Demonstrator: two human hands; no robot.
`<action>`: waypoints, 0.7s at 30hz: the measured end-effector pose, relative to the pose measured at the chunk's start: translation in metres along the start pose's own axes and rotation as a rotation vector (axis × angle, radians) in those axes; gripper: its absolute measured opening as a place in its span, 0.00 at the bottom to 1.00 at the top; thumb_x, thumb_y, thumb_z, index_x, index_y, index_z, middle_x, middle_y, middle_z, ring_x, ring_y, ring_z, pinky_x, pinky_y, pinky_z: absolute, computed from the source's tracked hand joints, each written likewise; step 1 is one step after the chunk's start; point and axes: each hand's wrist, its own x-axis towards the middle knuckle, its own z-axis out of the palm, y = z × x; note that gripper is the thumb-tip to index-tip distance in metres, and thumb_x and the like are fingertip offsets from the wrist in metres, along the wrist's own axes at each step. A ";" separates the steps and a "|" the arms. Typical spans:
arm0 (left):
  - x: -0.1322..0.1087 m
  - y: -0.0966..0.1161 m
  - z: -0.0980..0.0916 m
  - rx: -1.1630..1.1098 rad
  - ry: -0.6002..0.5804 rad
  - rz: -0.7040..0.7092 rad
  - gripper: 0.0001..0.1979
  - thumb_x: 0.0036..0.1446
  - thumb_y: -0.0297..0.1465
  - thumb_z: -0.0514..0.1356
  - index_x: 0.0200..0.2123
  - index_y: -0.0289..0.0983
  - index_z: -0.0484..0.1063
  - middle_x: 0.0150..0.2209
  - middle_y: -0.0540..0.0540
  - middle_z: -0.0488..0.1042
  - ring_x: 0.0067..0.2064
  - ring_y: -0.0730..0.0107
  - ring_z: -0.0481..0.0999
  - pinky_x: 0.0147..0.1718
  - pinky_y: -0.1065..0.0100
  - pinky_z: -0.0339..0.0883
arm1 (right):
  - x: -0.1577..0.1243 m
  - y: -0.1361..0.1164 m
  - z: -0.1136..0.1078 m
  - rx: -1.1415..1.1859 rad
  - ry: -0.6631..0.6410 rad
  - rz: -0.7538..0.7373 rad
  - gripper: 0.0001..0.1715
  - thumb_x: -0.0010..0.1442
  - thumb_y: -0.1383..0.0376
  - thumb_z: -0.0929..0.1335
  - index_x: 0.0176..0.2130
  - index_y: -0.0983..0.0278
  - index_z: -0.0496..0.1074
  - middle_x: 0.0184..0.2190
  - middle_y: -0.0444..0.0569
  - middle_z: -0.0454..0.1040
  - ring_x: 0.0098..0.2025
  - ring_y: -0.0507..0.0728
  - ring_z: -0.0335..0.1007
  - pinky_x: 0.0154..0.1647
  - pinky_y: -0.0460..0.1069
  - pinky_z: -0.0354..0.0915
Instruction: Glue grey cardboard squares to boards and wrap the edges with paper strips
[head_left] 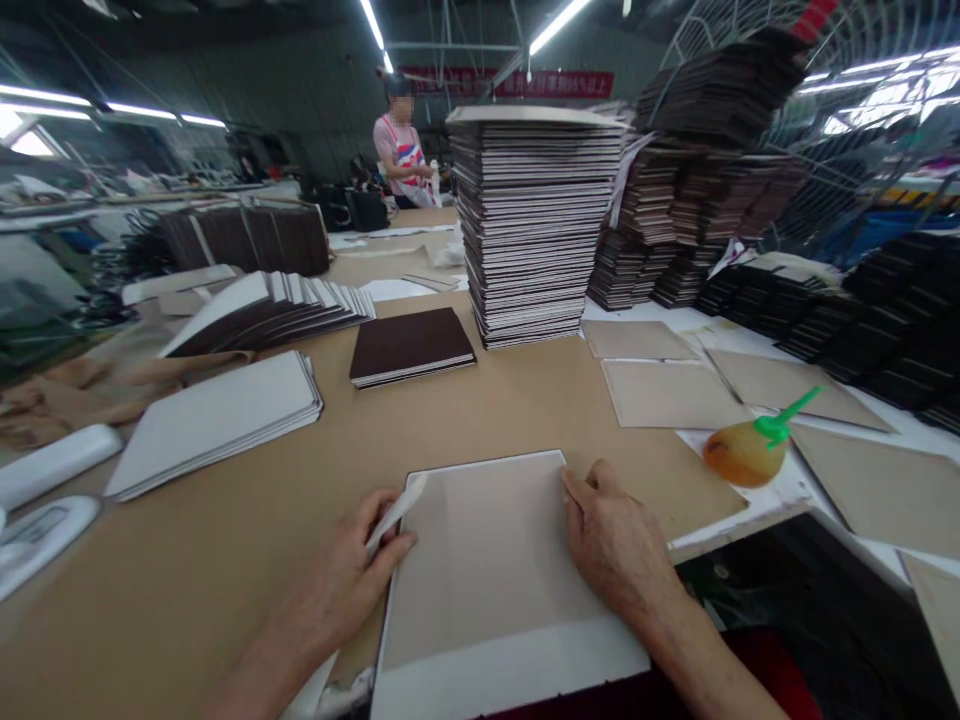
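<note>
A flat beige panel (487,560) with a pale lower band and a thin dark edge lies in front of me, its near end at the table's front edge. My left hand (367,560) is closed on a thin white strip (401,508) that curls up from the panel's far left corner. The thumb of that hand reaches to the panel's left edge. On the other side, my right hand (611,525) pinches the panel's right edge near the far corner, fingers curled. What lies under the panel is hidden.
A tall stack of boards (540,230) stands at the back. Nearer are dark brown boards (412,345) and white boards (225,420). An orange bottle with a green nozzle (746,452) lies at the right, beside flat beige panels (675,393). Another person (405,150) stands behind.
</note>
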 end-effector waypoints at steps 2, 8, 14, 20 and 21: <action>-0.002 0.003 0.001 0.053 0.041 0.074 0.17 0.59 0.35 0.51 0.51 0.41 0.65 0.45 0.46 0.72 0.45 0.62 0.73 0.45 0.63 0.66 | -0.001 -0.003 -0.001 -0.017 0.017 -0.020 0.12 0.64 0.67 0.58 0.42 0.59 0.68 0.36 0.48 0.64 0.28 0.53 0.65 0.25 0.48 0.53; -0.011 0.021 0.010 0.354 -0.101 0.240 0.33 0.46 0.16 0.48 0.53 0.49 0.68 0.62 0.57 0.59 0.52 0.66 0.72 0.51 0.64 0.65 | 0.001 -0.010 -0.009 -0.018 0.002 -0.377 0.17 0.61 0.73 0.60 0.46 0.59 0.69 0.41 0.50 0.65 0.43 0.59 0.61 0.38 0.51 0.60; -0.014 0.051 0.001 0.547 -0.131 0.241 0.21 0.50 0.23 0.51 0.48 0.41 0.70 0.60 0.48 0.64 0.47 0.60 0.75 0.47 0.60 0.68 | -0.001 -0.006 -0.013 0.033 0.000 -0.480 0.15 0.57 0.74 0.61 0.42 0.62 0.70 0.38 0.52 0.67 0.43 0.60 0.61 0.40 0.51 0.60; -0.014 0.096 0.019 0.585 -0.122 0.360 0.15 0.52 0.22 0.50 0.38 0.41 0.72 0.44 0.44 0.75 0.40 0.59 0.77 0.39 0.61 0.71 | -0.010 -0.009 -0.015 0.095 0.080 -0.430 0.09 0.56 0.71 0.63 0.36 0.63 0.71 0.36 0.51 0.69 0.42 0.58 0.64 0.42 0.49 0.62; -0.015 0.100 0.027 0.563 -0.107 0.395 0.18 0.52 0.22 0.50 0.43 0.41 0.71 0.49 0.44 0.73 0.42 0.60 0.77 0.40 0.61 0.70 | -0.013 -0.008 -0.017 0.112 0.103 -0.420 0.09 0.56 0.71 0.63 0.36 0.62 0.72 0.36 0.50 0.70 0.42 0.57 0.64 0.43 0.48 0.62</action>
